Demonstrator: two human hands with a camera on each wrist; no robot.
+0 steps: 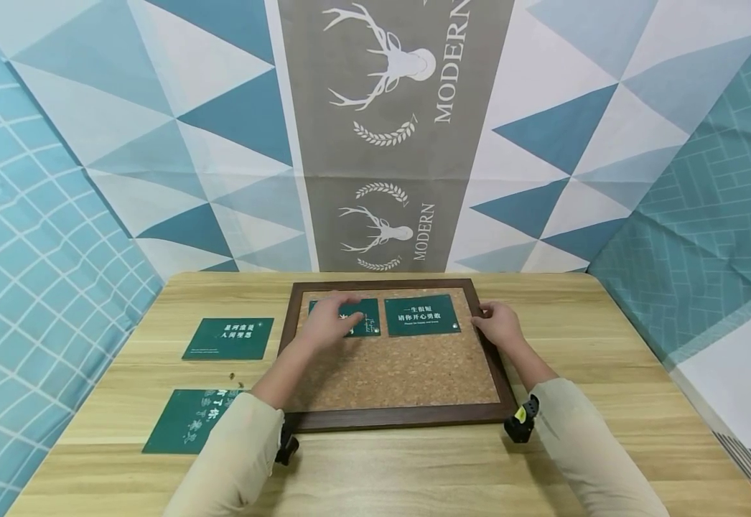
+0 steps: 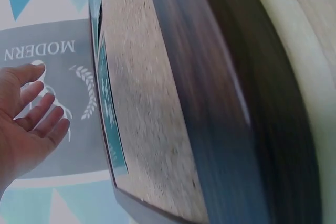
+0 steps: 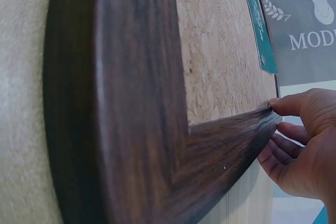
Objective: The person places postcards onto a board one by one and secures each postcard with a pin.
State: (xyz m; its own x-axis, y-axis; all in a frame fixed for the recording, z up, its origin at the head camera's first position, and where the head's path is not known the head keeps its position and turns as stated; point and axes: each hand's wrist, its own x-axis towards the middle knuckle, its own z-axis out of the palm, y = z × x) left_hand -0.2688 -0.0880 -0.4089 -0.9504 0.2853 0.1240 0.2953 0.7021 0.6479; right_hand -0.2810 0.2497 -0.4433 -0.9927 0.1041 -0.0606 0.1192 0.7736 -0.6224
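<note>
A cork board [image 1: 401, 377] in a dark brown wooden frame lies on the table. Along its upper part are two dark green cards with white writing, a left card [image 1: 369, 313] and a right card [image 1: 422, 316], each with a small pale dot at its lower right. Over the left card hovers my left hand [image 1: 324, 323], covering part of it; the left wrist view shows its fingers spread and holding nothing. My right hand [image 1: 503, 327] grips the board's right frame edge, thumb on top and fingers along the outer side, as seen in the right wrist view.
Left of the board, an upper green card [image 1: 228, 339] and a lower green card [image 1: 178, 424] lie on the wooden table [image 1: 401, 474]. My left sleeve partly covers the lower one. Small brassy bits [image 1: 232, 375] lie between them. A patterned cloth [image 1: 388, 165] hangs behind.
</note>
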